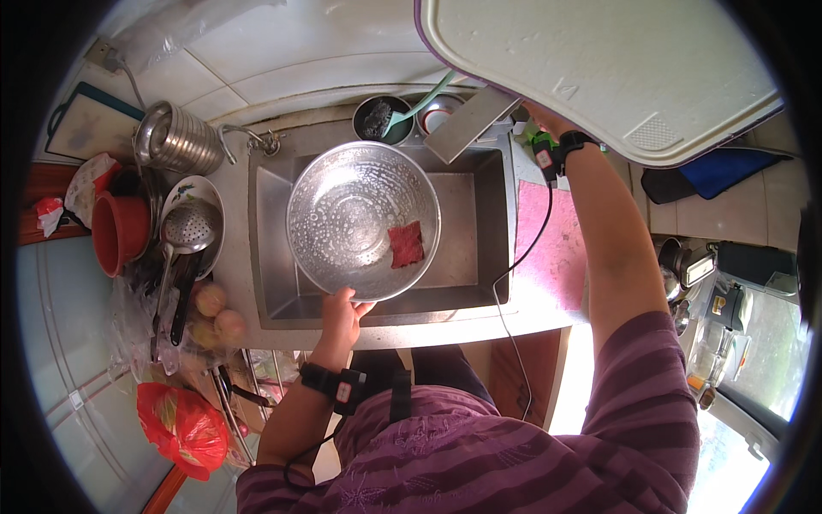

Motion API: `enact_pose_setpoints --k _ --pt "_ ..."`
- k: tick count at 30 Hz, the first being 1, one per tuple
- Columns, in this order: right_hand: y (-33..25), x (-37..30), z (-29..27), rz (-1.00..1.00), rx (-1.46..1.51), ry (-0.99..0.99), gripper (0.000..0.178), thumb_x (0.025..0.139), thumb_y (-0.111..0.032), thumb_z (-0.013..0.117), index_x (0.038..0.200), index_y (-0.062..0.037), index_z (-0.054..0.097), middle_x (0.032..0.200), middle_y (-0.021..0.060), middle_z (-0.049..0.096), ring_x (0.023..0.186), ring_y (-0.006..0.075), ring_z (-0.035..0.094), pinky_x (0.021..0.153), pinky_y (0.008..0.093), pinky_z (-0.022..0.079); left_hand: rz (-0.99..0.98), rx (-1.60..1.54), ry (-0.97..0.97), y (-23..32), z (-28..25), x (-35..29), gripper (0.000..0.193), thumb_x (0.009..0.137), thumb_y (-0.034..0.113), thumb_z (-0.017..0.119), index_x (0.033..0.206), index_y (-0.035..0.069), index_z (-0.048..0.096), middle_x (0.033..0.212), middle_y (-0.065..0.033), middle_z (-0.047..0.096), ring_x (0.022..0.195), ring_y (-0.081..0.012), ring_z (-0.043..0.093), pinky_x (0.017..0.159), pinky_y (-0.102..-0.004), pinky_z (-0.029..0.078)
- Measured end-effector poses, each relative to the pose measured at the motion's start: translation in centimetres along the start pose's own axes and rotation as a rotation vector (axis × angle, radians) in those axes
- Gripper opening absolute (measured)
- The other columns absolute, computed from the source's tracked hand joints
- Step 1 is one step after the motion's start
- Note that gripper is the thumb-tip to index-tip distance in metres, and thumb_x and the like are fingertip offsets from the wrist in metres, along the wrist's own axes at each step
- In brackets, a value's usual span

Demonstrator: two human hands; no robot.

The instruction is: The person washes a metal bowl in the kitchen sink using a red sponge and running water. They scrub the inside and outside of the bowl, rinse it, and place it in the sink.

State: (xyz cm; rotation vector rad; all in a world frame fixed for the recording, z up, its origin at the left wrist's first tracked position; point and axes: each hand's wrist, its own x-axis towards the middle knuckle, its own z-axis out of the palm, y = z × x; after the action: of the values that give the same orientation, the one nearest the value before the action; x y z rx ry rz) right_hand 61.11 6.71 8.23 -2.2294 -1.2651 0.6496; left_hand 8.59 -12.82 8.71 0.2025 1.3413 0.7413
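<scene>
A large shiny metal basin [342, 210] sits over the sink [492, 231], tilted, its inside covered with soapy drops. A dark red scrubbing cloth [406, 245] lies inside it on the right. My left hand [339, 313] is closed on the basin's near rim, thumb over the edge. My right hand [552, 122] reaches to the far right corner beyond the sink, beside a green object [539, 140] I cannot make out clearly. Its fingers are mostly hidden near the edge of a large pale board [599, 60]. A flat grey metal piece [472, 122] lies just left of that hand.
Behind the sink stand a dark bowl with a green-handled scrubbing brush [419, 103] and a tap [248, 137]. To the left are stacked metal pots [175, 137], a red tub [118, 231], a skimmer [190, 225] and peaches [218, 315]. A pink mat [552, 248] lies at right; a cable [501, 287] hangs down.
</scene>
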Motion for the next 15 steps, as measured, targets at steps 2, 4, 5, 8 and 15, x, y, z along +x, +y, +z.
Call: enact_pose_setpoints --k 2,4,5,8,15 --pt "0.03 0.09 -0.06 -0.002 0.002 0.002 0.035 0.085 -0.044 0.056 0.096 -0.0109 0.061 0.073 0.0002 0.054 0.064 0.0121 0.044 0.057 0.0279 0.034 0.015 -0.004 -0.008 -0.17 -0.06 0.16 0.032 0.082 0.003 0.044 0.112 -0.006 0.048 0.110 -0.0164 0.056 0.097 -0.0285 0.059 0.087 -0.0481 0.051" --pt "0.10 0.09 -0.02 -0.001 0.001 0.001 0.035 0.085 -0.044 0.057 0.097 -0.0112 0.060 0.073 -0.0003 0.053 0.063 0.0118 0.043 0.057 0.0277 0.033 0.013 -0.007 -0.003 -0.50 -0.39 0.65 0.032 0.082 0.002 0.044 0.112 -0.007 0.048 0.109 -0.0163 0.056 0.097 -0.0285 0.060 0.087 -0.0482 0.051" --pt "0.16 0.11 -0.09 -0.002 -0.001 0.003 0.035 0.085 -0.044 0.057 0.097 -0.0113 0.060 0.073 -0.0005 0.053 0.063 0.0116 0.043 0.056 0.0276 0.033 0.012 -0.008 -0.002 -0.50 -0.38 0.75 0.032 0.082 0.002 0.044 0.112 -0.007 0.048 0.109 -0.0163 0.056 0.096 -0.0284 0.060 0.087 -0.0483 0.051" --pt "0.25 0.16 -0.11 -0.001 -0.003 0.002 0.036 0.085 -0.045 0.057 0.097 -0.0117 0.060 0.072 -0.0012 0.052 0.062 0.0111 0.041 0.056 0.0272 0.031 0.017 0.012 0.016 -0.45 -0.16 0.69 0.032 0.082 0.002 0.044 0.112 -0.007 0.048 0.109 -0.0161 0.057 0.096 -0.0283 0.060 0.087 -0.0484 0.051" --pt "0.16 0.09 -0.11 -0.001 -0.002 -0.003 0.037 0.085 -0.047 0.057 0.099 -0.0126 0.059 0.072 -0.0028 0.049 0.061 0.0100 0.037 0.054 0.0263 0.028 0.005 0.022 -0.015 -0.13 0.20 0.13 0.035 0.082 0.004 0.043 0.116 -0.004 0.045 0.110 -0.0151 0.055 0.098 -0.0270 0.058 0.088 -0.0492 0.050"
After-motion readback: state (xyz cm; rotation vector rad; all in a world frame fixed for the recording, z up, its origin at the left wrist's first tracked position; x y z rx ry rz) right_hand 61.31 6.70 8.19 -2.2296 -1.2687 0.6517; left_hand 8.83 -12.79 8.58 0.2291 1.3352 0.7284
